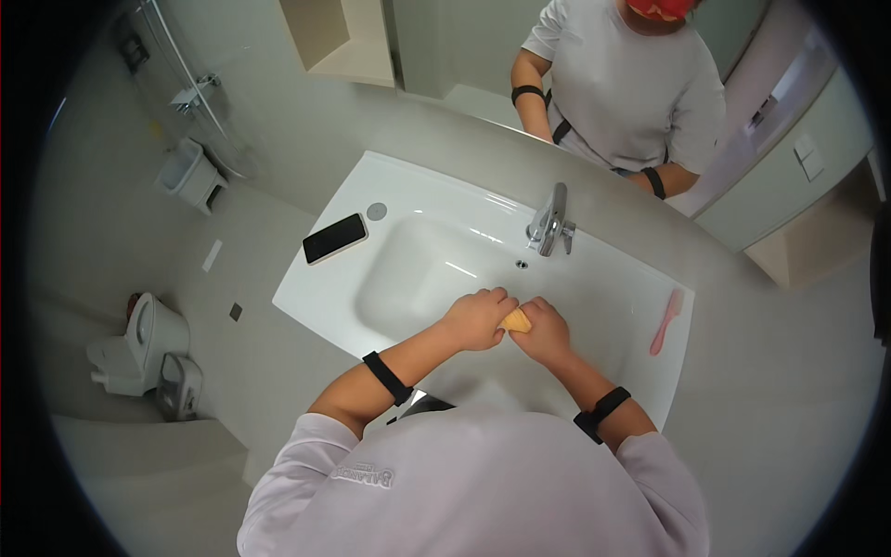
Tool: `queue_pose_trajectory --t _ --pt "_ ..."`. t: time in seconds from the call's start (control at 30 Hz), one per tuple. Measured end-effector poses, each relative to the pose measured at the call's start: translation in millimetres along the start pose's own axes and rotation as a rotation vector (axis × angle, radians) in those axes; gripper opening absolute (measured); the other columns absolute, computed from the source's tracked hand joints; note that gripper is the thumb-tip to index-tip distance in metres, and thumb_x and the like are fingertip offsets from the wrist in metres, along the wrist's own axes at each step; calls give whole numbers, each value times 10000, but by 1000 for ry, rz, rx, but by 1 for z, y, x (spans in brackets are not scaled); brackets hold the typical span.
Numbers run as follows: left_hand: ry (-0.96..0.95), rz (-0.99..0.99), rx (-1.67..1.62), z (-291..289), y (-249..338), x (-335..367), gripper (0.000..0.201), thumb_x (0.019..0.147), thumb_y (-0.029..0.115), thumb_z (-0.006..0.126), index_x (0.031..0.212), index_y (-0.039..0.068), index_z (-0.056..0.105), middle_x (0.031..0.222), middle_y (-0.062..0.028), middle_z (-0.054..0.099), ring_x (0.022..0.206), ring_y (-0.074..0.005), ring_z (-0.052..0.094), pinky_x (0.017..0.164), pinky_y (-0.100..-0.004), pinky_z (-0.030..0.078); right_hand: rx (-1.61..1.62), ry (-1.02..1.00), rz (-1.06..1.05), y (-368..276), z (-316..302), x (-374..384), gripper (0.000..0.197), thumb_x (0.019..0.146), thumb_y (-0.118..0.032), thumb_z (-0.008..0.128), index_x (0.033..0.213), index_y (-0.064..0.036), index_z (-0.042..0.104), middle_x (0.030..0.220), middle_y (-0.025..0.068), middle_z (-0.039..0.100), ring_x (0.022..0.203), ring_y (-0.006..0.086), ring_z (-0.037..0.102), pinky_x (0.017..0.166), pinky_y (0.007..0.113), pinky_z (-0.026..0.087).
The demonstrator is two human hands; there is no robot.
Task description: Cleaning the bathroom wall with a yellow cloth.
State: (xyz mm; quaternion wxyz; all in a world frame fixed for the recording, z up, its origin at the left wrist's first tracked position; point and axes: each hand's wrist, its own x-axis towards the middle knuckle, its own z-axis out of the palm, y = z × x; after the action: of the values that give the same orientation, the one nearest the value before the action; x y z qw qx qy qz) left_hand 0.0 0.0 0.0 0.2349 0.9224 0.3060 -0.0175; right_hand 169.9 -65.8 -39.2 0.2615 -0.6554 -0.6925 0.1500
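Observation:
Over the front part of the white sink, both my hands meet around a small yellow-orange lump. Its visible end looks soft and rounded, but its kind cannot be made out. My left hand wraps its fingers over the left side of the lump and hides much of it. From the right, my right hand grips the other side with bent fingers. Behind the hands, at the back of the basin, stands a chrome faucet; no stream of water shows.
A black-screened phone rests on the left counter beside a round grey cap. On the right rim lies a pink brush. A mirror hangs behind the sink. A toilet and a bin stand on the floor at left.

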Motion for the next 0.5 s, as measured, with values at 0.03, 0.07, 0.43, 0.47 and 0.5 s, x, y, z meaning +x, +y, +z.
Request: queue_pose_trajectory --t 0.03,0.07,0.43,0.47,0.5 --pt "45 6 -40 2 -1 -2 543 734 286 682 1213 108 500 1226 -149 525 1042 -334 568 871 -391 472 63 -2 7 0 3 1 219 662 -139 708 854 -63 634 896 88 576 820 288 584 688 374 479" --pt "90 11 -79 4 -3 -3 465 752 285 655 1156 90 532 1178 -142 557 1022 -338 573 834 -393 489 126 -4 13 1 6 1 211 658 -138 712 834 -57 628 886 86 569 811 291 580 683 377 477" --pt "166 -235 -590 8 -18 -40 407 787 315 655 1059 17 598 1000 -146 605 846 -234 595 758 -311 472 103 -83 -87 -20 19 6 206 648 -141 703 835 -98 631 906 62 575 825 285 586 680 385 490" --pt "172 -240 -597 6 -25 -50 404 779 298 670 1062 20 595 988 -136 603 842 -223 591 757 -306 471 141 -96 -102 -29 25 9 234 655 -151 715 864 -98 625 894 69 574 810 284 588 677 381 493" --pt "183 -244 -604 3 -34 -58 403 771 281 686 1066 23 591 976 -126 602 838 -212 587 757 -300 469 175 -111 -121 -40 29 15 262 663 -161 727 893 -98 618 883 76 573 794 284 590 674 377 496"
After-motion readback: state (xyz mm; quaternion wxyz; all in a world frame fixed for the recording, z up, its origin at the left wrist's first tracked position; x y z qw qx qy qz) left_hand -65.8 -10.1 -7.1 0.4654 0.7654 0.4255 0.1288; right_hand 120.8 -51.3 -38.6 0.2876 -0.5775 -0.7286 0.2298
